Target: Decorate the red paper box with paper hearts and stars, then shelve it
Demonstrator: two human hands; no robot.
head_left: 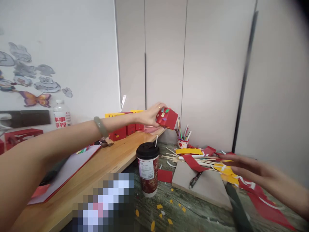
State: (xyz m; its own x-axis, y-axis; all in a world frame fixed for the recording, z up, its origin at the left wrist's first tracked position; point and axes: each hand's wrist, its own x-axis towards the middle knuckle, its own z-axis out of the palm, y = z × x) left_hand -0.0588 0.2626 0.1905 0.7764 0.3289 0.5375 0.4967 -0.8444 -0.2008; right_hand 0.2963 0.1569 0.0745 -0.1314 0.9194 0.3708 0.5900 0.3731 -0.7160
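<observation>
My left hand (154, 114) is stretched far out over the wooden shelf, its fingers closed round a small red box (172, 120). Colourful round and leaf-shaped pieces cover one side of that box. Behind my forearm more red boxes (117, 132), some with yellow tops, stand in a row on the shelf. My right hand (251, 167) hovers over the right of the table, slightly blurred, with its fingers extended and apart. Beneath and beside it lie yellow paper (229, 175) and red paper strips (265, 206). A dark pen (195, 180) rests on a pale board (207, 190).
A lidded coffee cup (148, 170) with a straw stands at the shelf's edge. Behind the board are thin wooden sticks (171, 158) and a pencil cup (183, 143). Yellow paper scraps (159, 206) dot the table. A plastic bottle (61, 114) stands by the wall.
</observation>
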